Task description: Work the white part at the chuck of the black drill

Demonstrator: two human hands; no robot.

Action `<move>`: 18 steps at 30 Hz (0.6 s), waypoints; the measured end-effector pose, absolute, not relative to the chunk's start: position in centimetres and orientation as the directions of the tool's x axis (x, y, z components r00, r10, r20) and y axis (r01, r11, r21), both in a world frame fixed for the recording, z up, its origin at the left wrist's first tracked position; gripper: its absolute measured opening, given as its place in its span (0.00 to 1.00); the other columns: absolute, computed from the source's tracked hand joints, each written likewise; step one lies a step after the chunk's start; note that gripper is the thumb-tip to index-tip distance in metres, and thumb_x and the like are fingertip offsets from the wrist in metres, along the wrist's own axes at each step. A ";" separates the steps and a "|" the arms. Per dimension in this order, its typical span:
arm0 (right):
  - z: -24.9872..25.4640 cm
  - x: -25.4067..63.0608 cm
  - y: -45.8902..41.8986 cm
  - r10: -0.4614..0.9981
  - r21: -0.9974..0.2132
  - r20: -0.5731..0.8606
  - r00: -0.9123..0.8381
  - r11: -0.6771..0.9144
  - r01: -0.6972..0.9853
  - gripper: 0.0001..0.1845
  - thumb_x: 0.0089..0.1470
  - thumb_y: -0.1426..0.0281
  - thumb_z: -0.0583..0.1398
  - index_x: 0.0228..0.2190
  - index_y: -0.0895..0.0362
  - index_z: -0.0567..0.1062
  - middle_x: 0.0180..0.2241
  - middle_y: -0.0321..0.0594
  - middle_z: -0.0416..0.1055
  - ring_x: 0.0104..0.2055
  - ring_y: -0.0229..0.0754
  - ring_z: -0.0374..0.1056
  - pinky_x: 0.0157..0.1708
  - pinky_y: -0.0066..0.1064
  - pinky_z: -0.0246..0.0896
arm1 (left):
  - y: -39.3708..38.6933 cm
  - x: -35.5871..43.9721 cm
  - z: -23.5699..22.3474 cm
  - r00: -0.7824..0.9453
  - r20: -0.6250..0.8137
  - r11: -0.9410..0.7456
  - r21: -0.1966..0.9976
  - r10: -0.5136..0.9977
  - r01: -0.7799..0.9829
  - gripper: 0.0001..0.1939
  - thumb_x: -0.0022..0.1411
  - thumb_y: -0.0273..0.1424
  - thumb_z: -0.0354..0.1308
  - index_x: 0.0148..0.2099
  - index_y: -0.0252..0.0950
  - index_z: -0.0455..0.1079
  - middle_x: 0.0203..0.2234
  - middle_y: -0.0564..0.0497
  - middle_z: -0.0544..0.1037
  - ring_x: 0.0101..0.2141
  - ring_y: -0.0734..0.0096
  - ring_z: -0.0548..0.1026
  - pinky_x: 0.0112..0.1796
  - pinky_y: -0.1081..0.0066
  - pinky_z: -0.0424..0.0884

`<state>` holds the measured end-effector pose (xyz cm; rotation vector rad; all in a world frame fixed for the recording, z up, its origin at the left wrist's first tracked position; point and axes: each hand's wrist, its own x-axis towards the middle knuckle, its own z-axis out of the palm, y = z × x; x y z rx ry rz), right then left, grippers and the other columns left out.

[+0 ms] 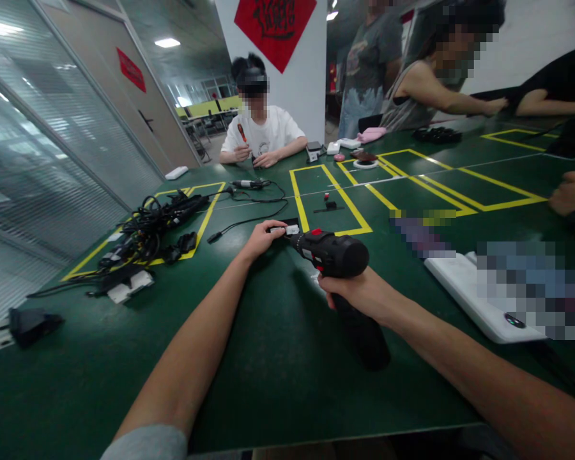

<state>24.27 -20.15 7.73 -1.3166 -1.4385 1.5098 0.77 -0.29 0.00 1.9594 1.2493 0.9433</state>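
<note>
My right hand (349, 292) wraps the grip of a black cordless drill (330, 252), which has a red button on top. The drill's grip runs down toward the green table (268, 390), and its battery end (364, 338) is near or on the surface. My left hand (268, 238) pinches a small flat black piece with a white label (288, 228) close to the front of the drill. Whether that piece touches the drill is hidden.
A tangle of black cables (158, 223) and adapters lies inside yellow tape on the left. A white tablet (479, 297) sits to my right. Across the table, a seated person in a white T-shirt (261, 128) holds an orange-handled screwdriver (242, 133). Another person's hand (572, 195) rests at the right edge.
</note>
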 end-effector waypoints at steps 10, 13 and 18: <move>8.0 24.2 -20.2 0.938 -0.971 -0.216 -0.272 -0.176 0.162 0.03 0.42 0.75 0.60 0.21 0.57 0.69 0.17 0.37 0.68 0.21 0.39 0.65 0.23 0.30 0.56 | -0.2 0.7 -0.1 0.297 0.239 -0.360 0.804 0.924 0.473 0.18 0.54 0.41 0.60 0.44 0.36 0.78 0.42 0.46 0.80 0.46 0.58 0.74 0.53 0.61 0.65; 7.9 24.3 -20.2 0.937 -0.974 -0.209 -0.279 -0.172 0.148 0.03 0.43 0.75 0.59 0.22 0.57 0.70 0.17 0.37 0.68 0.21 0.39 0.65 0.24 0.30 0.57 | -0.2 0.7 -0.1 0.294 0.239 -0.358 0.804 0.925 0.475 0.18 0.54 0.41 0.60 0.44 0.36 0.78 0.42 0.46 0.80 0.46 0.58 0.74 0.53 0.60 0.65; 7.9 24.3 -20.2 0.938 -0.974 -0.204 -0.281 -0.164 0.158 0.02 0.43 0.75 0.60 0.23 0.58 0.71 0.18 0.38 0.69 0.22 0.39 0.65 0.25 0.31 0.57 | -0.1 0.6 -0.2 0.300 0.242 -0.364 0.802 0.923 0.474 0.18 0.54 0.40 0.60 0.44 0.36 0.78 0.43 0.46 0.80 0.46 0.58 0.74 0.54 0.60 0.64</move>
